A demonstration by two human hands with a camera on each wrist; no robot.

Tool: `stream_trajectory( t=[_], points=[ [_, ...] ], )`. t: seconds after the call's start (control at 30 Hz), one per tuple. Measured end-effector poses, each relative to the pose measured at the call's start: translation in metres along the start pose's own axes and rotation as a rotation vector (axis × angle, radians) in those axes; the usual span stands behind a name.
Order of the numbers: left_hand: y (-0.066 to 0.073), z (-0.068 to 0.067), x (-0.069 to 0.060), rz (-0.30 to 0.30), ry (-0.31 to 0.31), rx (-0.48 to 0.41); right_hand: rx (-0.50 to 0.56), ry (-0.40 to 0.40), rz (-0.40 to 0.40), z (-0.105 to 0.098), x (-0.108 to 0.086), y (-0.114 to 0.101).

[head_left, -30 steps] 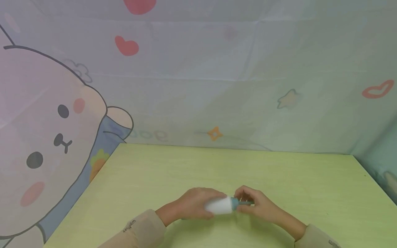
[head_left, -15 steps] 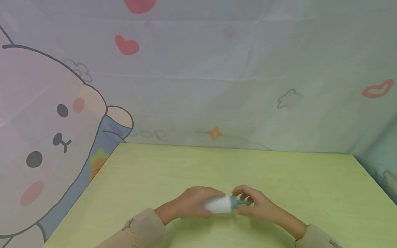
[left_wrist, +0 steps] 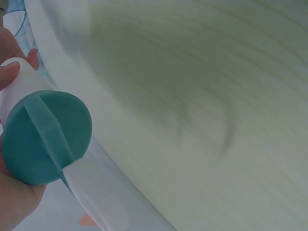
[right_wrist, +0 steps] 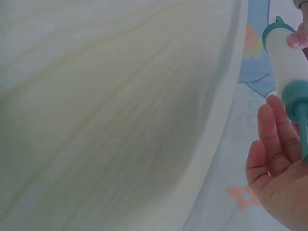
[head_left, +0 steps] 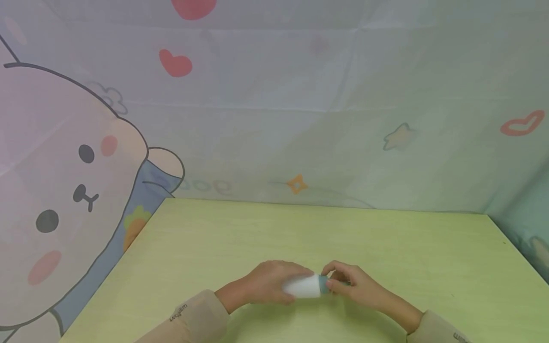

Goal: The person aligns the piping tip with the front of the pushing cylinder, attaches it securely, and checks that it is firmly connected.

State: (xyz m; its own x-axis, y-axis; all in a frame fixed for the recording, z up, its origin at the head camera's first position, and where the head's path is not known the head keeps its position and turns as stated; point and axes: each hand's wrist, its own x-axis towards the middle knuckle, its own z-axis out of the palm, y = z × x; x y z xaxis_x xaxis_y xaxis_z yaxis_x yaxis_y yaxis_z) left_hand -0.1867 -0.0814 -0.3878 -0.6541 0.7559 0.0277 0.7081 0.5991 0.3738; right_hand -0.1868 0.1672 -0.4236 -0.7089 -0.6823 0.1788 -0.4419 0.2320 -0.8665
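The left hand (head_left: pixel 272 282) is clamped around the white bottle (head_left: pixel 302 287), held sideways above the table (head_left: pixel 257 233). The teal cap (head_left: pixel 323 284) forms the bottle's right end. The right hand (head_left: pixel 356 282) pinches this cap; the thin spout (right_wrist: pixel 303 125) points toward its palm.

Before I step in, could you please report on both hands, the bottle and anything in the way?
Left hand gripping bottle, held sideways. Right hand at its teal nozzle cap. Nothing seen in the way.
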Motion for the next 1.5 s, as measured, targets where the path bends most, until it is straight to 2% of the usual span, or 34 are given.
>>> stream_trajectory(
  t=[0.1,0.27,0.43,0.57,0.7,0.83,1.07,1.23,1.5],
  points=[
    [0.0003,-0.0005,-0.0005,0.001,0.003,0.005,-0.054,0.037,-0.012,0.0006,-0.0002,0.0000],
    [0.0002,-0.0015,-0.0013,-0.007,0.001,-0.003,-0.154,0.106,-0.079,0.0041,-0.0012,-0.0015],
    [0.0016,-0.0011,-0.0007,-0.010,-0.004,-0.013,-0.142,0.114,-0.117,0.0068,-0.0007,-0.0041],
    [0.0023,-0.0006,-0.0003,-0.008,-0.002,-0.010,-0.111,0.086,-0.108,0.0061,-0.0004,-0.0041],
    [0.0017,0.0004,-0.0003,-0.007,-0.004,-0.005,-0.087,0.043,-0.046,0.0036,-0.0013,-0.0036],
    [0.0005,0.0011,-0.0005,-0.002,0.001,0.005,-0.109,0.049,-0.006,0.0027,-0.0017,-0.0037],
    [-0.0004,0.0002,-0.0013,-0.007,0.003,-0.012,-0.174,0.124,-0.097,0.0071,-0.0023,-0.0013],
    [0.0003,0.0015,-0.0004,0.007,0.006,-0.023,-0.154,0.119,-0.132,0.0089,-0.0012,-0.0018],
    [0.0010,0.0012,0.0002,0.004,-0.004,-0.016,-0.048,0.025,-0.015,0.0037,-0.0013,-0.0032]
  ],
)
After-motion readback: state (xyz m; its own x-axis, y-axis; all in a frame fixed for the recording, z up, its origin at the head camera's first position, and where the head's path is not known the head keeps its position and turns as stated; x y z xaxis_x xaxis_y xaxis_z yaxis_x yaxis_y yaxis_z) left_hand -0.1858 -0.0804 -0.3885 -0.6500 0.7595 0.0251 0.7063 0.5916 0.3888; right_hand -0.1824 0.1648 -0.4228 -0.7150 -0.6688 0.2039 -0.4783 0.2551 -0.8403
